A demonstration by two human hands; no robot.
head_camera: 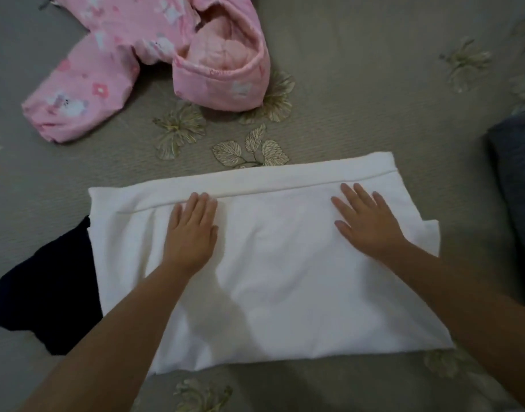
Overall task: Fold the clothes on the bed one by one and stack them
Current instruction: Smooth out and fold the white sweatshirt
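Both hands, left hand (190, 233) and right hand (365, 221), are pressing flat, fingers straight, on one white garment (270, 278); one dark garment (47, 292) is lying underneath; one pink jacket (142, 55) is lying beyond.

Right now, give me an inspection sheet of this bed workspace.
Surface: bedspread, grey-beige with leaf print.
Job's things: white garment spread flat; pink hooded jacket unfolded at far left.
Clutter: dark cloth tucked under the white garment's left edge; blue-grey fabric at right edge.
Grippers: left hand and right hand press flat on the white garment, fingers straight.
Cables: nothing seen.
Surroundings: nothing seen.
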